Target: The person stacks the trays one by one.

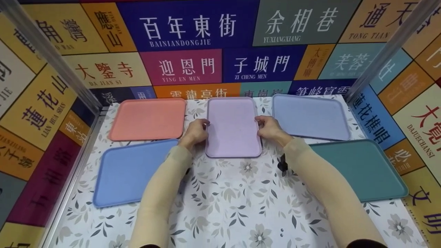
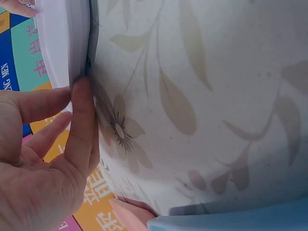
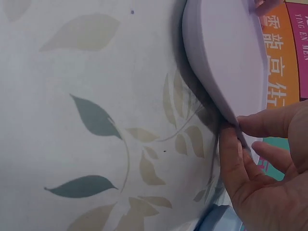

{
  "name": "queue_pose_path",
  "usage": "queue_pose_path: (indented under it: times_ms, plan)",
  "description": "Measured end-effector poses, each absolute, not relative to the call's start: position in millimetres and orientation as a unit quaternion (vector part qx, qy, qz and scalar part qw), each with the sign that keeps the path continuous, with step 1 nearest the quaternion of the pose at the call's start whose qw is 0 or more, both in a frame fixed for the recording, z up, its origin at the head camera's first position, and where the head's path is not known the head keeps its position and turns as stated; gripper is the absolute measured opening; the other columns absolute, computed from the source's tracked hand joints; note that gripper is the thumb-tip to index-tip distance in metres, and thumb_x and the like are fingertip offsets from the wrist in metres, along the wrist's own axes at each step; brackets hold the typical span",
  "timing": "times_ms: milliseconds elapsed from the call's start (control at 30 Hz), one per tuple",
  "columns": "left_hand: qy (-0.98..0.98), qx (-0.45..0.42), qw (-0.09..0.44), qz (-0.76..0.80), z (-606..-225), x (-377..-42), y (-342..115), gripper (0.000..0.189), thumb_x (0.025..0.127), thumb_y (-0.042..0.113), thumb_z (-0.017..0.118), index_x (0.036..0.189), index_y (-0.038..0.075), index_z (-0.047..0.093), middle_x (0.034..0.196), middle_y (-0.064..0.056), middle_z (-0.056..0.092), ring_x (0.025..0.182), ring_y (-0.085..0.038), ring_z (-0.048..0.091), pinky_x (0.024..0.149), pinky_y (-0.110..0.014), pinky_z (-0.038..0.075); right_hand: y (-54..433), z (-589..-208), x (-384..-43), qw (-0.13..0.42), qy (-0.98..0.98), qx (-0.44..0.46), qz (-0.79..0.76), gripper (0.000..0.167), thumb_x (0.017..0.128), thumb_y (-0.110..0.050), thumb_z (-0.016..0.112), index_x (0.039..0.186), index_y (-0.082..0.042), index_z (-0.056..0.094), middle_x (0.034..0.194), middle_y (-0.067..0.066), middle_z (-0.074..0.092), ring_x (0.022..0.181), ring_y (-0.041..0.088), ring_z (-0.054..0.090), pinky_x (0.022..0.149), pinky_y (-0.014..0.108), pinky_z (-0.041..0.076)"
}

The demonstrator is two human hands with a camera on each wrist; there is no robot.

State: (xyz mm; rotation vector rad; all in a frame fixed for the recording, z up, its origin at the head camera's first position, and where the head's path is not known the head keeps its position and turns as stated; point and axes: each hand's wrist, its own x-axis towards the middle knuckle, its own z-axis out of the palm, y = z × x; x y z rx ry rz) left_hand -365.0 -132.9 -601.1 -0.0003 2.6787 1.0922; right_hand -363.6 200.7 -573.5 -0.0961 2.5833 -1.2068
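Observation:
A lilac rectangular tray (image 1: 234,127) lies lengthwise at the back middle of the table, its short side facing the person. My left hand (image 1: 197,131) pinches its left rim, with the thumb over the edge and fingers underneath in the left wrist view. On the opposite side my right hand (image 1: 272,129) pinches the right rim in the same way. In the right wrist view the tray (image 3: 231,53) sits close over the cloth, with the right fingertips (image 3: 232,139) tucked below its edge.
Around it lie a coral tray (image 1: 148,119) at back left, a blue tray (image 1: 127,172) at front left, a periwinkle tray (image 1: 310,117) at back right and a green tray (image 1: 365,168) at front right. A leaf-patterned cloth (image 1: 237,206) covers the table. Sign-covered panels (image 1: 189,26) enclose three sides.

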Motion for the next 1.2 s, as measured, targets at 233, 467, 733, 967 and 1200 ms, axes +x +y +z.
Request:
queue_pose_path:
  times_ms: [233,467,733,967,1200]
  plan:
    - [0.905,0.033,0.112,0.408,-579,-351,-142,0.056,0.09,0.002,0.063,0.145,0.007,0.071,0.122,-0.014,0.074,0.108,-0.027,0.066,0.092,-0.038,0.059,198,-562,-355,0.128,0.901,-0.016,-0.415,0.07,0.087,0.004,0.067,0.157,0.001,0.061,0.139,0.025,0.069,0.117,0.028,0.059,0.084,0.025,0.052]
    - [0.898,0.063,0.106,0.423,-547,-332,-167,0.047,0.103,0.005,0.068,0.15,-0.001,0.066,0.136,-0.025,0.073,0.11,-0.036,0.077,0.076,-0.031,0.062,185,-543,-344,0.086,0.902,-0.024,-0.423,0.059,0.094,-0.009,0.072,0.152,-0.001,0.065,0.154,0.024,0.064,0.136,0.04,0.067,0.107,0.049,0.061]
    - [0.891,0.065,0.113,0.434,-531,-304,-228,0.05,0.104,0.011,0.069,0.152,-0.002,0.064,0.143,-0.029,0.069,0.124,-0.042,0.072,0.099,-0.043,0.066,157,-541,-321,0.094,0.873,-0.053,-0.476,0.06,0.095,-0.01,0.074,0.153,0.0,0.063,0.15,0.027,0.066,0.133,0.043,0.07,0.108,0.051,0.062]
    - [0.893,0.033,0.145,0.425,-516,-281,-281,0.052,0.111,0.022,0.067,0.159,0.003,0.059,0.154,-0.028,0.065,0.13,-0.042,0.069,0.107,-0.052,0.066,126,-541,-301,0.126,0.834,-0.073,-0.533,0.061,0.093,-0.009,0.079,0.151,0.002,0.064,0.146,0.029,0.07,0.129,0.046,0.073,0.094,0.032,0.063]
    - [0.89,0.015,0.139,0.433,-511,-269,-323,0.056,0.111,0.021,0.068,0.161,0.0,0.055,0.154,-0.033,0.064,0.113,-0.025,0.075,0.082,-0.026,0.067,90,-540,-287,0.174,0.783,-0.07,-0.593,0.061,0.094,-0.006,0.08,0.152,0.001,0.063,0.152,0.031,0.064,0.123,0.037,0.075,0.089,0.031,0.066]
